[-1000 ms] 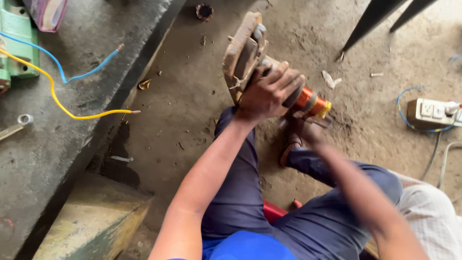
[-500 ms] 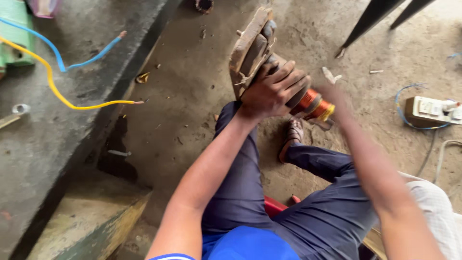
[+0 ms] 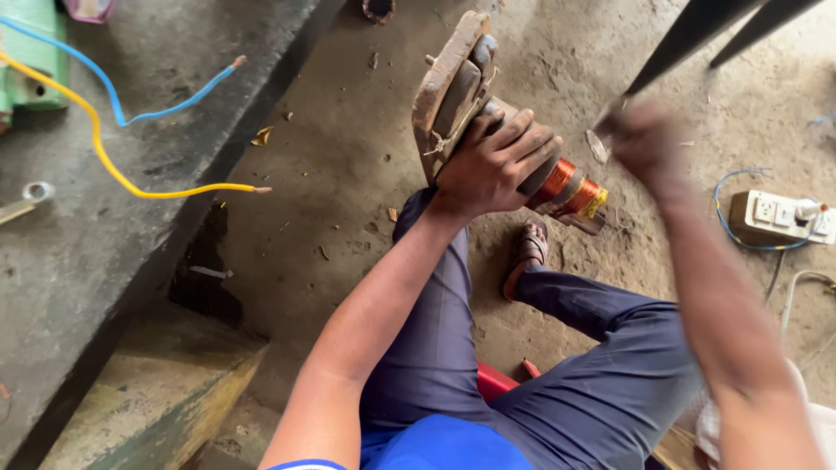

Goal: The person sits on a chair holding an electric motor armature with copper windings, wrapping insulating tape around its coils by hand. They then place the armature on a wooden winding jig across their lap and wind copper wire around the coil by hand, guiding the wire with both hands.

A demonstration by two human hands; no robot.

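Copper-wound coil [image 3: 570, 187] juts rightward from our gripping left hand [image 3: 496, 161]; our blurred, clenched right hand [image 3: 644, 139] hovers just beyond.

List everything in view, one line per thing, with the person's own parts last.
copper coil assembly: one, orange windings, under the left hand
wooden block: one, brown, coil's far end
wires: two, blue and yellow, on the bench
bench: one, grey, left
power strip: one, white, floor at right
sandal: one, brown, on the foot
left hand: gripping the coil assembly
right hand: raised, blurred, apart from the coil
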